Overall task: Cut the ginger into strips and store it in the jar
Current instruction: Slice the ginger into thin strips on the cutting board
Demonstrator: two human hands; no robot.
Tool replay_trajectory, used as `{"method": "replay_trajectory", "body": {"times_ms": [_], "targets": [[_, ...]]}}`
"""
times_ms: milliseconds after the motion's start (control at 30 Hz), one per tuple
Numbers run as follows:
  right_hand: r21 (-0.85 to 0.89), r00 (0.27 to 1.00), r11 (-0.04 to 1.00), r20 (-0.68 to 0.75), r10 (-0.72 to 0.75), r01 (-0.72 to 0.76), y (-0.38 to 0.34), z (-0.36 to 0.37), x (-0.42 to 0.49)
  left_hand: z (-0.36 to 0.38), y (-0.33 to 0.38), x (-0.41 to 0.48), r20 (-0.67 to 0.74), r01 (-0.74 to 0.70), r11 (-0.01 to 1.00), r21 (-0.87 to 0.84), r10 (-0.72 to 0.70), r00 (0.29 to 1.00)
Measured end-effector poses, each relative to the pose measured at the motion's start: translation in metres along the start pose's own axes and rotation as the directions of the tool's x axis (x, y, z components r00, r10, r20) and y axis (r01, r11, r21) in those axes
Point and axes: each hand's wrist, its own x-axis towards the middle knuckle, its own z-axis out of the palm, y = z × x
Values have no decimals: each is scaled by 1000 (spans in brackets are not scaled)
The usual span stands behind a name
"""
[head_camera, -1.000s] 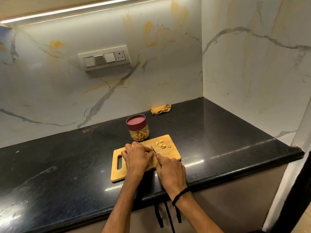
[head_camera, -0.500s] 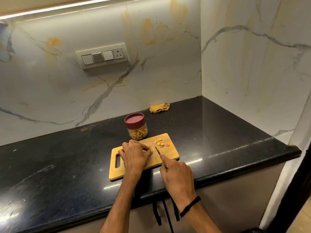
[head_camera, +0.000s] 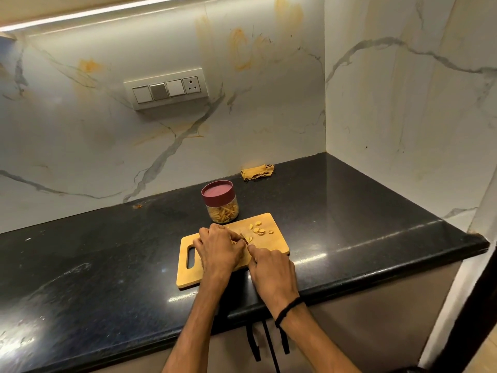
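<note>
Counter [head_camera: 349, 211]: the black slab carries everything. Nothing set on it has shifted over the last second.

Cutting board [head_camera: 277, 238]: it sits near the front edge with its handle slot to the left, in the same place as before.

Right hand [head_camera: 271, 267]: its fingers are wrapped round the knife's handle, which is hidden under the palm. Half a second ago this hand had drawn back toward the person. Now it is forward again, close against the other hand, which reads as one slicing stroke finished and the next begun.

Left hand [head_camera: 219, 249]: it has not moved. Its fingers are curled down over the ginger piece [head_camera: 234, 241] and pin it to the board.

Jar [head_camera: 223, 212]: it stands just behind the board with its maroon lid [head_camera: 217, 190] on, as before. Pale strips already fill the lower part of the glass.

Knife [head_camera: 244, 237]: only a short stretch of blade shows, right beside the left fingertips.

Ginger slices [head_camera: 256, 230]: a loose scatter lies on the board's far right part. The count looks unchanged, though they are small enough that I would not swear to it.

Meaning for the task: cutting is mid-way. The piece under the fingers and the loose slices likely still need stripping, and the jar must be opened before any of it goes in.
</note>
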Motion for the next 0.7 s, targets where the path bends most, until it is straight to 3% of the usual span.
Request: {"method": "replay_trajectory", "body": {"times_ms": [233, 467, 600, 700], "targets": [[-85, 1000, 996, 19, -7, 9, 7, 0, -21, -1, 1, -1, 4, 9, 1000, 14, -9, 1000], [159, 995, 985, -51, 81, -72, 20, -17, -30, -2, -2, 0, -14, 32, 999, 37, -31, 999], [99, 991, 988, -46, 122, -117, 15, -14, -18, -4, -7, 4, -83, 61, 998, 6, -60, 995], [68, 998, 996, -14, 66, -65, 2, -2, -18, -6, -12, 6, -121, 62, 998, -27, -65, 990]]}}
